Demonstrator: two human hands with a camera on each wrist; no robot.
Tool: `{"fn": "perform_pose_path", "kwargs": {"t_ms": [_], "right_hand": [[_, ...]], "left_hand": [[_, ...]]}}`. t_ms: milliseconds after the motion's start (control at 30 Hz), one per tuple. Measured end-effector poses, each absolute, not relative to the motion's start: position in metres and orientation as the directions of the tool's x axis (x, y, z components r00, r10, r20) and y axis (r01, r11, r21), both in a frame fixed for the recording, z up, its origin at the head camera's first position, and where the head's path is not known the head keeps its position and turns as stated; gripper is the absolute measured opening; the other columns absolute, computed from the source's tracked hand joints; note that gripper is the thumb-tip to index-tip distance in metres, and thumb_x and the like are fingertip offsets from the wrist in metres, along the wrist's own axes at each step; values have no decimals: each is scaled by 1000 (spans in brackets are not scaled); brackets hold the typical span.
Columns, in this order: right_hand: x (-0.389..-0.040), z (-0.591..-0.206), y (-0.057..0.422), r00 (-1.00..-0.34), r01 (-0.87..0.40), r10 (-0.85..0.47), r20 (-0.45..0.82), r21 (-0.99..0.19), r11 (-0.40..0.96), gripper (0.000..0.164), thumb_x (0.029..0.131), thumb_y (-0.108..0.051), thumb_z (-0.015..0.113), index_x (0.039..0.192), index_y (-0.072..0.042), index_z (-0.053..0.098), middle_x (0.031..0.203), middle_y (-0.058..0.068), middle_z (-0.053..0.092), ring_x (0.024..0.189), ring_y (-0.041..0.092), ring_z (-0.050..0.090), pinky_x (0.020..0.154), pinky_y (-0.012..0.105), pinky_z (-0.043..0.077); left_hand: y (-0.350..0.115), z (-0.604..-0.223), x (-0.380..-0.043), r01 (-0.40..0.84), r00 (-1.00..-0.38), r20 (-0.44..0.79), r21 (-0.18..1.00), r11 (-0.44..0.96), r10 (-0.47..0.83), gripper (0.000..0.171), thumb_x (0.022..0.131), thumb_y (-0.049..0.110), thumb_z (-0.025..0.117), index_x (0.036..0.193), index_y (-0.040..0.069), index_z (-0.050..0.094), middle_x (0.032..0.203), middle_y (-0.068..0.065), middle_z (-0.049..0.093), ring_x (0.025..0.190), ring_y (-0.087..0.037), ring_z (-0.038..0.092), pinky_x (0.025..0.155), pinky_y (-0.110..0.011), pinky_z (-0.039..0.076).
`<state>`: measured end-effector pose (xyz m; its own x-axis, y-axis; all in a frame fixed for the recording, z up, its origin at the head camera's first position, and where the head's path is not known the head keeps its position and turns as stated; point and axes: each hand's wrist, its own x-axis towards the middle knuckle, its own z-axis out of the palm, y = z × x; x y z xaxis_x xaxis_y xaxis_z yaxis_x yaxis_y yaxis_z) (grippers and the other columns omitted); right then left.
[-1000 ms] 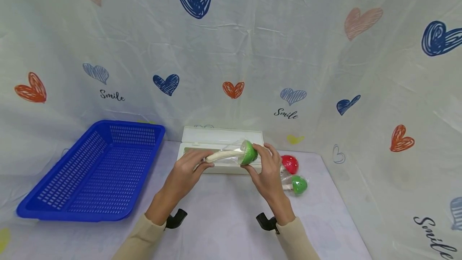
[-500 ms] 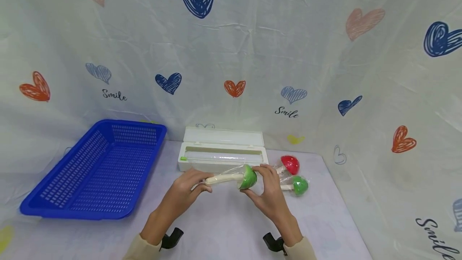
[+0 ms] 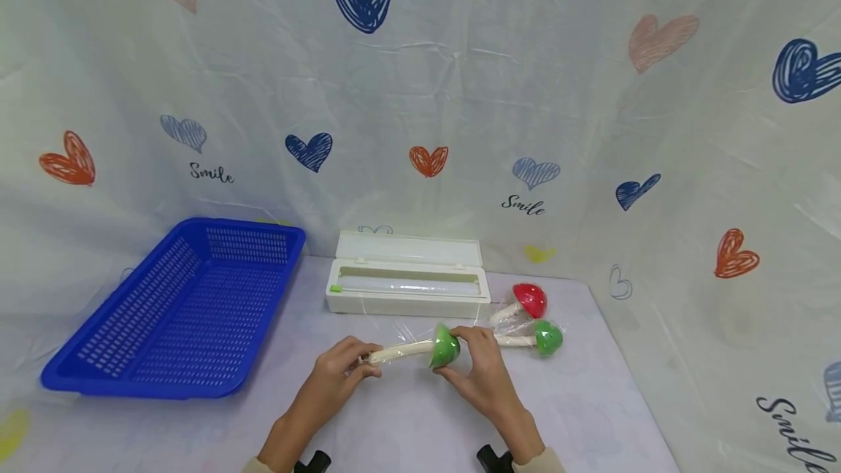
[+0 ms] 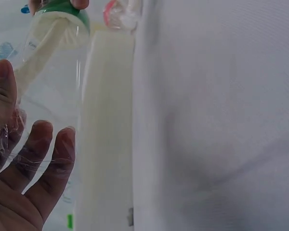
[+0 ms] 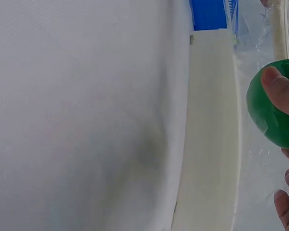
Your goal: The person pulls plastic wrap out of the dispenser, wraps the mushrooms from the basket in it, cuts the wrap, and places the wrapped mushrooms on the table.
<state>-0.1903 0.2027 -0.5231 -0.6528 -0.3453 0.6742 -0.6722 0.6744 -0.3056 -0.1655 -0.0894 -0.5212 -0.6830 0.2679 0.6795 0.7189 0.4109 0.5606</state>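
A toy mushroom [image 3: 414, 350] with a green cap and cream stem lies level in front of a white cling film dispenser [image 3: 407, 304]. My left hand [image 3: 333, 371] pinches the stem end together with clear film. With thumb and fingers, my right hand [image 3: 485, 377] holds the green cap. In the left wrist view, clear film spreads beside the stem [image 4: 45, 53] and across the fingers. The right wrist view shows a thumb on the cap [image 5: 267, 113]. Faint film edges run between mushroom and dispenser. The dispenser's lid [image 3: 409, 248] is up, with a roll [image 3: 407, 285] inside.
Right of the dispenser lie a film-wrapped red-capped mushroom [image 3: 529, 301] and a wrapped green-capped one [image 3: 548, 338], near my right hand. A blue perforated basket [image 3: 141, 387] stands at the left. Behind the table [image 3: 420, 429] hangs a heart-printed curtain [image 3: 460, 93].
Both hands have moved the green-capped mushroom toward me, from over the dispenser to in front of it. The roll inside is now uncovered to view, and film stretches from the dispenser.
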Motion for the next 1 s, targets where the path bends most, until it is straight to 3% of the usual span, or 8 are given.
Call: {"fn": "perform_pose_path", "kwargs": {"t_ms": [133, 267, 367, 500, 733, 1000], "right_hand": [[-193, -535, 201, -687, -641, -353, 635, -300, 707, 74, 60, -27, 101, 122, -10, 64, 116, 0, 71, 109, 19, 57, 95, 30, 47], [-197, -539, 198, -750, -584, -349, 562, -314, 749, 75, 63, -33, 99, 126, -11, 63, 116, 0, 72, 110, 19, 58, 95, 36, 50], [-202, -539, 195, -795, -543, -338, 503, -343, 766, 75, 66, -36, 97, 128, -9, 62, 117, 2, 73, 110, 21, 59, 94, 39, 51], [-208, -537, 193, -831, -511, -334, 445, -371, 776, 70, 71, -36, 94, 128, -9, 63, 117, 4, 73, 109, 22, 60, 92, 42, 51], [-220, -537, 190, -837, -506, -362, 412, -326, 799, 64, 79, -37, 88, 129, -6, 64, 116, 7, 72, 109, 25, 59, 89, 45, 52], [-235, -538, 184, -807, -513, -361, 468, -250, 821, 58, 78, -43, 87, 118, -5, 68, 116, 13, 62, 114, 34, 53, 92, 48, 46]], "left_hand": [[-88, -533, -165, 617, -770, 595, 600, 509, 231, 32, 78, 4, 85, 107, 9, 74, 94, 7, 67, 79, 0, 61, 67, -14, 54], [-84, -539, -165, 432, -889, 419, 632, 644, 185, 23, 85, 12, 81, 107, 12, 75, 92, 10, 65, 75, 4, 53, 64, -19, 51], [-81, -541, -168, 338, -931, 330, 620, 708, 156, 19, 89, 16, 79, 107, 11, 75, 94, 8, 66, 73, 2, 50, 64, -21, 49], [-78, -542, -174, 295, -943, 306, 582, 758, 132, 17, 91, 19, 78, 105, 10, 75, 100, 4, 65, 73, -2, 51, 62, -23, 47], [-72, -537, -185, 224, -963, 249, 538, 813, 100, 19, 95, 23, 74, 107, 8, 76, 110, -3, 58, 65, -8, 48, 56, -25, 41], [-70, -539, -207, 222, -957, 270, 433, 874, 109, 24, 93, 21, 75, 112, 5, 78, 97, -6, 69, 78, -21, 64, 69, -40, 53]]}}
